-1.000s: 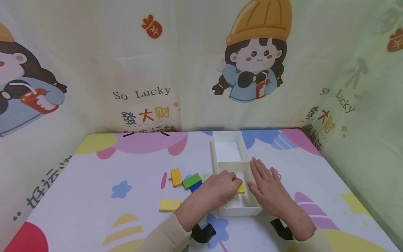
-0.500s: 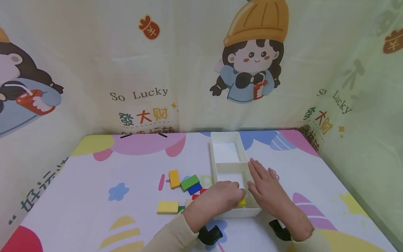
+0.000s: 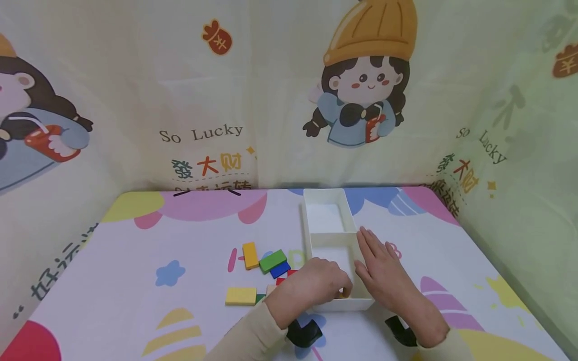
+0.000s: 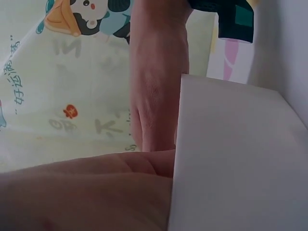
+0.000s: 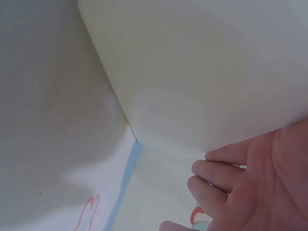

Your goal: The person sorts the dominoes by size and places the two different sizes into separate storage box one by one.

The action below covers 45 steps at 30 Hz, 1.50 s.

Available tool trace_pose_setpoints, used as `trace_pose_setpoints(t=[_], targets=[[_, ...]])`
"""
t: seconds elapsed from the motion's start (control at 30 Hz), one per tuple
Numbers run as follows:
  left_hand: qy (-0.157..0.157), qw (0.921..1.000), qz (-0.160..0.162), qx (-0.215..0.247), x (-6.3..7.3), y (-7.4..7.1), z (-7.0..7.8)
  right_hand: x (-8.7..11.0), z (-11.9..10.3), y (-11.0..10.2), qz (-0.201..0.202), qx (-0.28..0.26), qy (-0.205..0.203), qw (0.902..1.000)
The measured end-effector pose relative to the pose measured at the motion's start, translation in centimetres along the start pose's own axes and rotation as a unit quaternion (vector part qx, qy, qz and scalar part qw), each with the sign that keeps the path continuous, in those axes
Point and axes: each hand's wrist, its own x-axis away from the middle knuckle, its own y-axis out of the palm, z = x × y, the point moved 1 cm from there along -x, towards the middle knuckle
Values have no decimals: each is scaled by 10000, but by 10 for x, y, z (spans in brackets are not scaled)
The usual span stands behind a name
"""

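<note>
A white two-compartment box (image 3: 342,304) lies lengthwise on the table. My left hand (image 3: 311,283) reaches over its left wall into the near compartment, fingers curled down around a yellow block (image 3: 341,295), of which only a sliver shows near the front wall. The left wrist view has that hand (image 4: 106,187) behind the box wall (image 4: 231,154), with its fingertips hidden. Along the box's right wall lies my right hand (image 3: 384,273), fingers straight. In the right wrist view this hand (image 5: 260,187) has its fingertips at the lower edge of the box's outer wall (image 5: 192,72).
Left of the box lie loose blocks: orange (image 3: 250,255), green (image 3: 273,260), blue (image 3: 280,269), pale yellow (image 3: 241,296), with red (image 3: 281,281) and beige (image 3: 270,289) ones partly behind the left arm. Patterned cloth walls surround the table.
My left hand has moved toward me inside the near compartment, bringing the yellow block close to the front wall. The right hand has stayed at the box's side.
</note>
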Motion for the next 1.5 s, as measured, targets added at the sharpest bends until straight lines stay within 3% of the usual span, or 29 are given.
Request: trace_pose_setpoints(t=[0.37, 0.63, 0.8, 1.1, 1.3, 1.5], targets=[[-44, 9999, 59, 93, 7, -3, 0, -1, -1, 0, 17, 86, 2, 10000], [302, 9947, 962, -203, 15, -11, -11, 1, -1, 0, 172, 155, -108, 9997], [255, 9909, 1324, -20, 22, -19, -24, 1, -1, 0, 203, 224, -82, 9995], [-327, 9873, 1380, 722, 41, -30, -48, 1, -2, 2, 67, 114, 65, 9999], [-671, 9782, 1534, 1231, 54, -31, -64, 1, -3, 1, 126, 121, 19, 9998], [-965, 9742, 1647, 1205, 61, -26, -76, 1, -2, -1, 105, 128, 73, 9998]])
